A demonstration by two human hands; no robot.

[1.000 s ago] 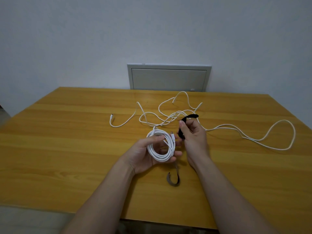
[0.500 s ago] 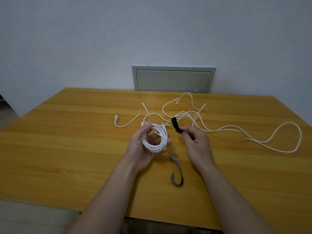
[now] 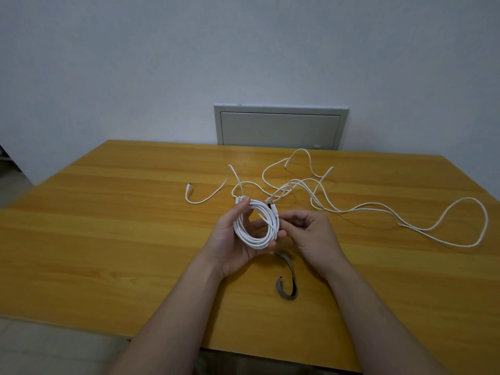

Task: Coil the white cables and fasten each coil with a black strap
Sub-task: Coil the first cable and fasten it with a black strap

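Observation:
My left hand (image 3: 230, 247) holds a coil of white cable (image 3: 257, 243) upright above the wooden table (image 3: 108, 239), thumb over the top and fingers under the loops. My right hand (image 3: 313, 234) is at the coil's right edge with its fingers curled and pinching there. The black strap it carried is hidden by the fingers and the coil. A second strap (image 3: 290, 277), dark grey and curled, lies on the table just below the hands. A loose white cable (image 3: 378, 207) sprawls in tangled loops behind and to the right of the hands.
A grey metal panel (image 3: 280, 128) is set in the wall behind the table's far edge. The loose cable's plug end (image 3: 189, 184) lies left of the tangle. The table's near edge runs below my forearms.
My right hand has brought the black strap from above the tangle in against the coil's right side, and the strap is now out of sight. The left hand has tilted the coil more upright.

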